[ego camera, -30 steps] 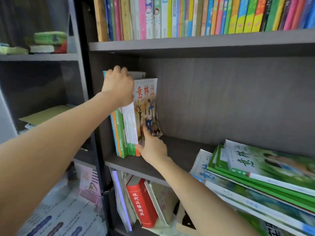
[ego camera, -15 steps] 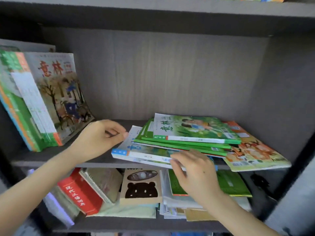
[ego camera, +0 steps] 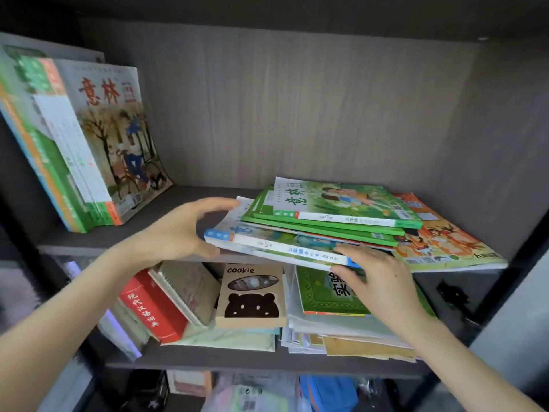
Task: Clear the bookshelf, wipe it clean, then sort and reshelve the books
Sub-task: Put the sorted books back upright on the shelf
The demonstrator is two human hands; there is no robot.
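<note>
In the head view, a change was seen. A second before, both hands were placed on the standing books [ego camera: 89, 150] at the left end of the shelf [ego camera: 166, 215]. Those books were now left alone there, leaned against the left wall, with no hand on them.

Half a second before, the hands had been brought over to the flat pile of books [ego camera: 326, 224], and the left hand was curled up just beside it. Now the left hand [ego camera: 178, 230] was wrapped round the left end of the pile, with fingers on top and thumb below. Its grip was clamped on the pile. The right hand [ego camera: 380, 283] was kept at the pile's front edge, with its fingers [ego camera: 353, 251] laid on the lowest book. It could not be told if its grip was closed under the pile or only rested there.

The pile was found on the right half of the shelf, poked out a little over the front edge. It did not look lifted yet.

On the lower shelf [ego camera: 237, 364], a red book [ego camera: 154, 307] and a cookie box [ego camera: 252, 295] were seen in a jumble.

It was judged that one group had been stood up already and that the pile was next to be picked up and stood beside it. The lower shelf was judged not sorted yet.
</note>
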